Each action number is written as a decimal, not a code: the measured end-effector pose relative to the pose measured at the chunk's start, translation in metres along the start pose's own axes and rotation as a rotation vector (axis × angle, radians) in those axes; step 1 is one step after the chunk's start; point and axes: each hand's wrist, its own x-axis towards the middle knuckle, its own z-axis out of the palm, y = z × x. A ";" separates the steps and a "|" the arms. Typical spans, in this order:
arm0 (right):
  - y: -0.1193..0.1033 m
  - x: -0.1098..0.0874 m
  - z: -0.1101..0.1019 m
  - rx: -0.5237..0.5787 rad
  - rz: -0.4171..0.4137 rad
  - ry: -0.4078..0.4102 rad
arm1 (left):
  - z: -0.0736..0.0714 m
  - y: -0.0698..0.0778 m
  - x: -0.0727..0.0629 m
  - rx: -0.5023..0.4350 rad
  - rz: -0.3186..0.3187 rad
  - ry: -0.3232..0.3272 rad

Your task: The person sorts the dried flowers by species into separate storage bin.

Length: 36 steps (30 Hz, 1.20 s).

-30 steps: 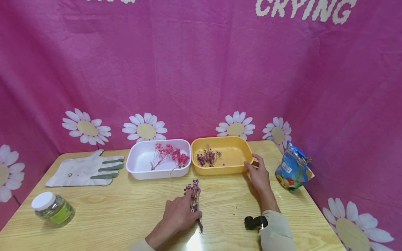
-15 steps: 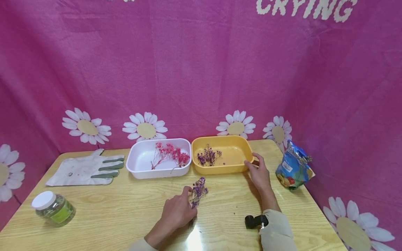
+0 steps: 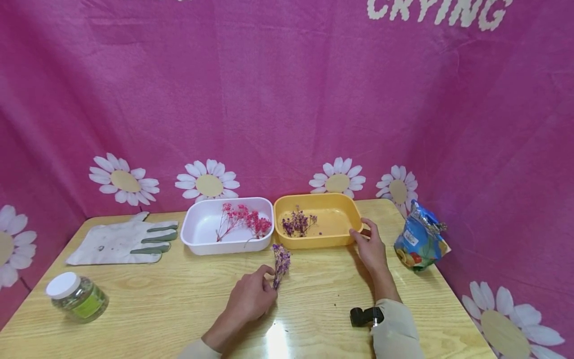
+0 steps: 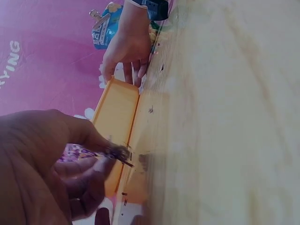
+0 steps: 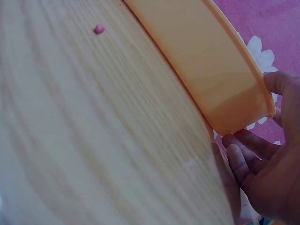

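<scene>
My left hand [image 3: 251, 297] pinches a sprig of purple dried flowers [image 3: 281, 262] by its stems, its blossoms pointing away from me toward the containers. In the left wrist view, the stem ends [image 4: 119, 153] stick out between thumb and fingers. At its near right corner, the yellow container [image 3: 334, 243] is held by my right hand [image 3: 371, 252], thumb at the rim and fingers against the outer wall. More purple dried flowers [image 3: 297, 224] lie in that container's left part. Beside it stands a white container [image 3: 197, 247] with pink dried flowers [image 3: 244, 219] inside.
A white and green work glove [image 3: 121, 242] lies flat at the left. In front of it is a jar [image 3: 78, 297] with a white lid. A clipped blue snack bag [image 3: 419, 239] stands at the right edge. One small pink bit [image 5: 99, 29] lies on the wooden table [image 3: 170, 309].
The left hand has drawn slightly left while the purple sprig it holds has swung and risen toward the containers. My right hand stays at the yellow container.
</scene>
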 end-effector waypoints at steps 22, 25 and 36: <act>-0.001 -0.001 0.000 0.019 0.016 -0.005 | -0.005 -0.001 0.019 -0.301 0.029 0.130; 0.000 -0.001 0.000 0.020 0.024 -0.017 | -0.007 0.003 0.023 -0.298 0.013 0.157; -0.001 0.000 0.000 0.040 0.012 0.000 | -0.018 0.024 0.051 -0.307 0.017 0.230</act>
